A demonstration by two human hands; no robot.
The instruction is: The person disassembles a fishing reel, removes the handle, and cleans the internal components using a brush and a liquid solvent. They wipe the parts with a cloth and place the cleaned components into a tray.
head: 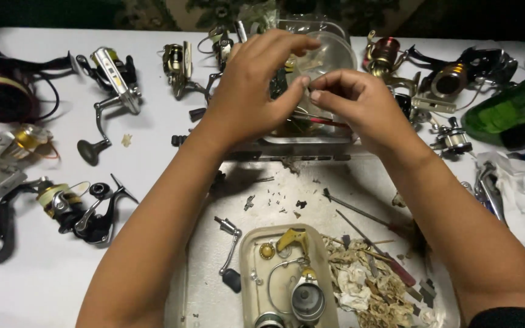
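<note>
Clear plastic container (329, 58) sits at the far edge of your metal tray (214, 285), among scattered fishing reels (113, 76). Your left hand (256, 85) and right hand (360, 100) meet above it, fingertips pinched together; what they pinch is too small to tell.

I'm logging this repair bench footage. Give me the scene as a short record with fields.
setting: white table with a metal tray
left hand: raised over a clear box, fingers pinched
right hand: beside it, fingertips meeting the left's
held item: too small to tell
tray: small dish of reel parts, screwdrivers, dirty rags
around: fishing reels, green bottle
</note>
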